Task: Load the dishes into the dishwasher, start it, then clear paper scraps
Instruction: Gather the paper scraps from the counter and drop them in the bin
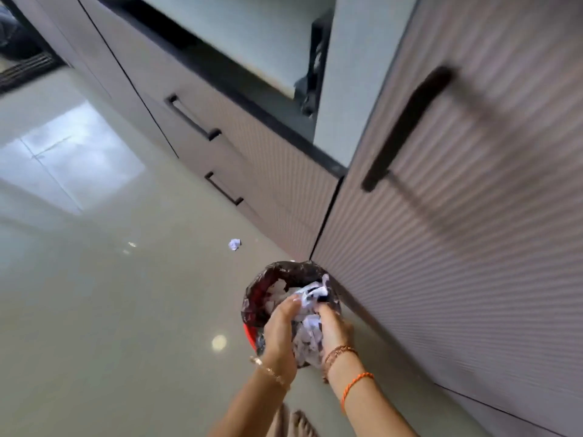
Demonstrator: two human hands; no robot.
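We reach both arms down over the bin: our left hand and right hand curl fingers around crumpled paper scraps above it. Another scrap lies on the floor at eleven o'clock.

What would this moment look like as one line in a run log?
step: binning scraps | both hands grip: crumpled white paper wad | over: black-bagged round bin | left: crumpled white scrap on floor
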